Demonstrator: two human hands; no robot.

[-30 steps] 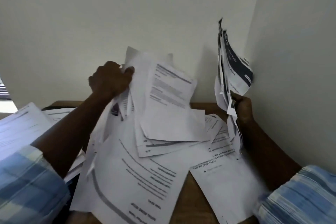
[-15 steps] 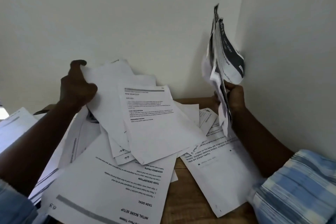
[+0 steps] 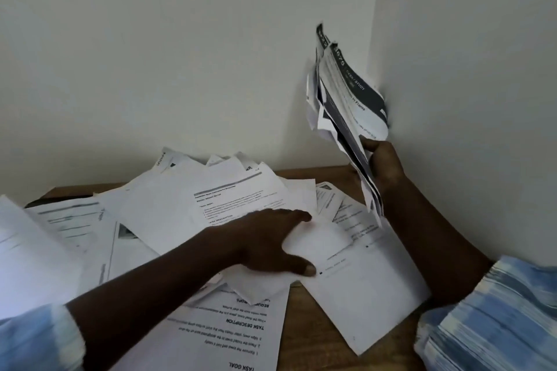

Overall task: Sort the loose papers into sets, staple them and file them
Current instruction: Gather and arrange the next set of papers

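Fingers [image 3: 297,216] of the left hand [image 3: 268,245] lie spread wide and flat on the loose papers [image 3: 180,208] strewn under and around them on the desk [image 3: 310,346], with a white sheet [image 3: 319,238] between thumb and forefinger. Beyond them to the right, the right hand [image 3: 384,169] clamps the foot of an upright crumpled bundle [image 3: 349,99] at the wall corner. Its fingers are hidden behind the paper, and most of the print is blurred.

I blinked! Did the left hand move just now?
Yes. The left hand dropped from in front of the back wall onto the loose papers on the wooden table.
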